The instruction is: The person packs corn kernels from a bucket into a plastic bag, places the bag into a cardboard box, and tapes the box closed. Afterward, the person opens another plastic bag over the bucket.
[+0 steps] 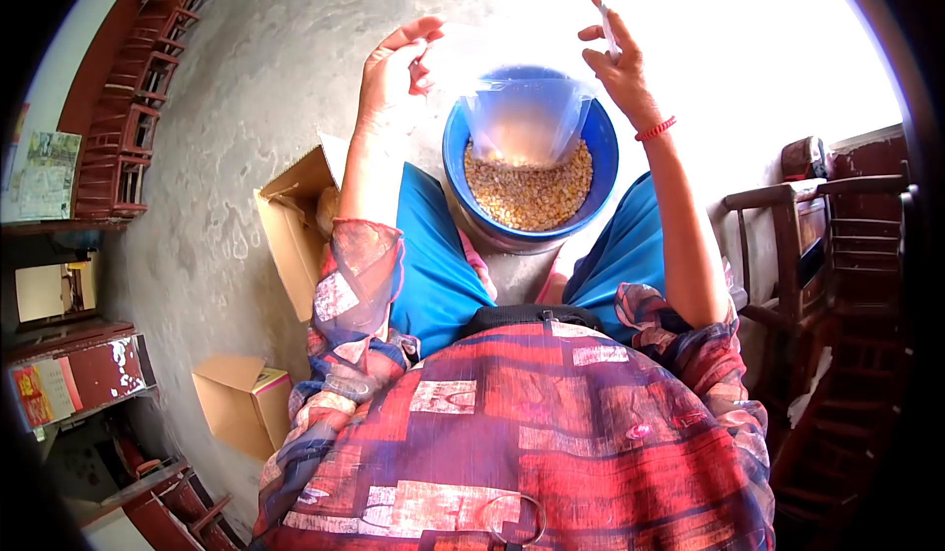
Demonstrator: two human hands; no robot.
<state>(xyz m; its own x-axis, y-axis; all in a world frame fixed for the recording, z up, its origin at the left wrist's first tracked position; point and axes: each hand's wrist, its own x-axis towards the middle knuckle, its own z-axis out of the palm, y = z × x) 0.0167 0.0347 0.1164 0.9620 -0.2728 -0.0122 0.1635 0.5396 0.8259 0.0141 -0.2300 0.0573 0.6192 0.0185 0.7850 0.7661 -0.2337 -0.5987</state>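
Film of a clear bag appears pinched by the left hand; against the half-spread fingers of the right hand a pale strip is seen, its grip impossible to tell in the glare. The bag is hung in the mouth of the blue bucket. Grain is already loaded in the bucket; the bag is not yet set down. On papers far left of the bucket, no writing can be read.
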